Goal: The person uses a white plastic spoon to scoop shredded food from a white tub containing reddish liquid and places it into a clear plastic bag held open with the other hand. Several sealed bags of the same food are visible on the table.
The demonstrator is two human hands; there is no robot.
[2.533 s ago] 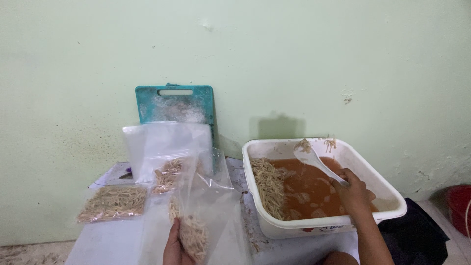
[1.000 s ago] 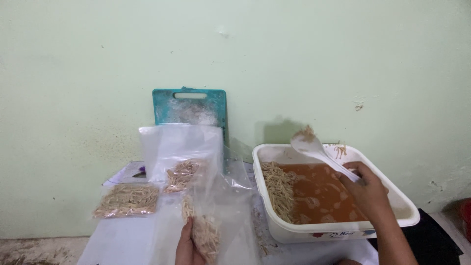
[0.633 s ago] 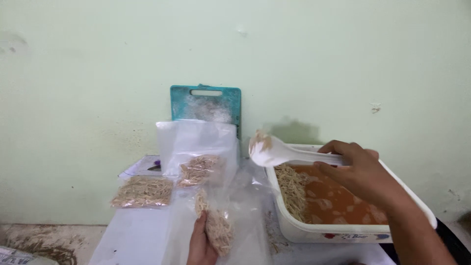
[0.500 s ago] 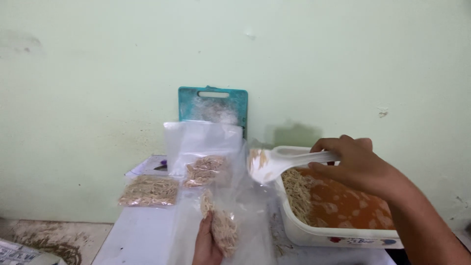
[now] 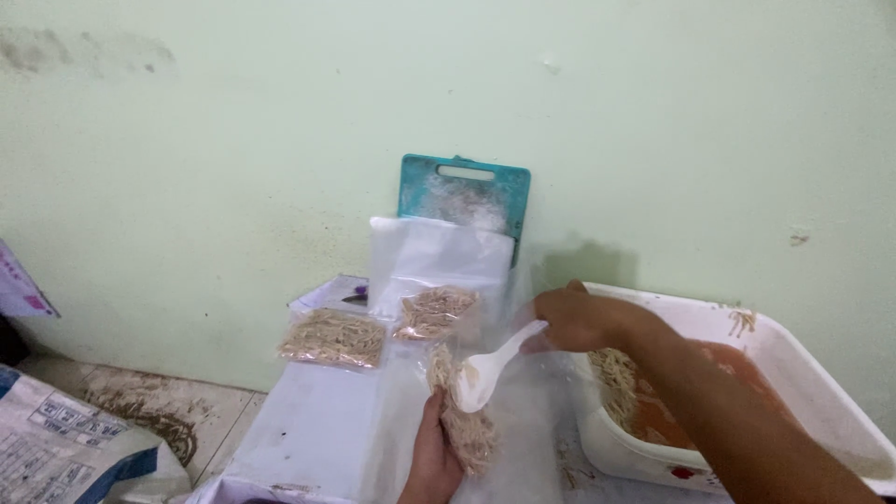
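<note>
My left hand (image 5: 431,462) holds a clear plastic bag (image 5: 485,420) from below, gripping the clump of pale noodle strands (image 5: 459,420) inside it. My right hand (image 5: 581,317) grips the handle of a white plastic spoon (image 5: 493,369), whose bowl is tipped down inside the bag's mouth against the noodles. Just right of the bag stands a white rectangular tub (image 5: 845,411) that holds more noodles (image 5: 616,378) over an orange-brown bottom.
Two filled noodle bags (image 5: 333,337) (image 5: 435,311) lie on the white table (image 5: 299,434), with empty clear bags (image 5: 439,254) standing behind them. A teal cutting board (image 5: 464,187) leans on the pale green wall. A printed sack (image 5: 65,453) lies on the floor at left.
My right hand lifted a spoonful of noodles from the tub, carried it left and lowered the spoon into the bag. The left hand kept its hold on the bag.
</note>
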